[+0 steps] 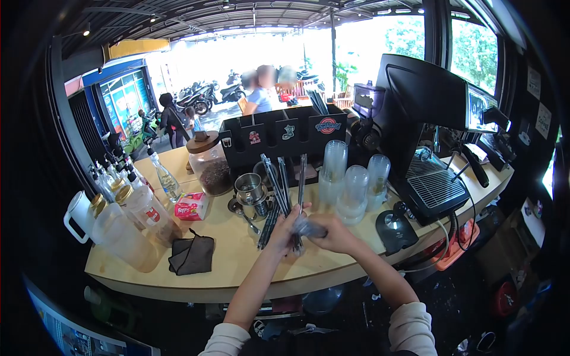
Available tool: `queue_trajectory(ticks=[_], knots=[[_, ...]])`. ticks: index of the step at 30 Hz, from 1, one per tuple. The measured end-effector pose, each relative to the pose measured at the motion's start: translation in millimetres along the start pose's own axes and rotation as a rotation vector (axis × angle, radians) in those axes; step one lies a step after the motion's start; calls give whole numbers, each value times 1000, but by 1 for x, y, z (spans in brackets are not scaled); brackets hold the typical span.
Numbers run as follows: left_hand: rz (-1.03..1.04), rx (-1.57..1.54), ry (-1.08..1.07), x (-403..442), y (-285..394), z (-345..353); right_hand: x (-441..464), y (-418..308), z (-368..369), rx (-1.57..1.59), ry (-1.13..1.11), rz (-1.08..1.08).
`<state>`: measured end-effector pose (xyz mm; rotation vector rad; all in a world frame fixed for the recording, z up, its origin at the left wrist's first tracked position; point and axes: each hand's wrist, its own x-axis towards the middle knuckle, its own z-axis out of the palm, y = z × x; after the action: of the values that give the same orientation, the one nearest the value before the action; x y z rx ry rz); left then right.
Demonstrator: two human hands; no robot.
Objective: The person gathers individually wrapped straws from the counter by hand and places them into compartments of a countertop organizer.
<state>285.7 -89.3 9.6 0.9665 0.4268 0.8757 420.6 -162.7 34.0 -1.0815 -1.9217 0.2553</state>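
Observation:
Near the front middle of the wooden counter (237,283), my left hand (286,228) is closed round a bundle of long, thin wrapped straws (301,184) that stand roughly upright. Close beside it on the right, my right hand (332,235) is closed on a crumpled piece of clear plastic (310,228), which touches the bundle. More wrapped straws (275,181) lean just left of the bundle, in front of the black organizer (285,136). Metal cups (250,193) stand to their left, with a spoon near them.
Stacked clear cups (355,196) stand right of my hands, by a black scale-like device (396,230) and an espresso machine (436,178). At left are a dark cloth (191,255), a tissue pack (192,206), a coffee jar (211,169) and pitchers (124,234). People are outside.

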Motion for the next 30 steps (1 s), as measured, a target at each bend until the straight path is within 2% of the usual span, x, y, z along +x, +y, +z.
queue_trajectory(ticks=[1,2,4,5,7,8,12,15,17,18,19,21,22,24,27,30], knots=[[0,1,-1,-1,0,-1,0,3,0,89,99,55],[1,59,-30,-2,-1,-2,2,5,-1,88,100,54],[-10,153,-88,-7,-1,-3,11,8,-4,434,452,286],[-11,152,-87,-8,-2,-2,14,6,-8,434,452,287],[-49,284,-193,-10,-6,0,19,0,-17,810,442,464],[12,343,-235,-10,-10,2,22,-1,-19,868,357,448],[-23,509,-266,-11,-10,0,20,8,-16,785,317,481],[6,352,-173,-15,-10,8,24,6,-15,682,424,504],[26,323,-180,-11,-13,2,30,9,-12,883,670,340],[46,294,-188,-9,-15,-2,32,12,-12,936,701,324],[44,294,-187,-7,-17,-7,32,12,-16,937,701,325],[-52,161,-418,-4,-19,-15,27,10,-27,870,507,391],[-53,161,-418,-4,-19,-15,27,5,-30,870,508,392],[-121,70,-579,-4,-20,-16,28,-4,-35,766,311,400],[-175,60,-660,-1,-25,-18,28,2,-32,713,192,435],[-170,31,-631,0,-25,-15,29,-8,-32,686,227,451]])
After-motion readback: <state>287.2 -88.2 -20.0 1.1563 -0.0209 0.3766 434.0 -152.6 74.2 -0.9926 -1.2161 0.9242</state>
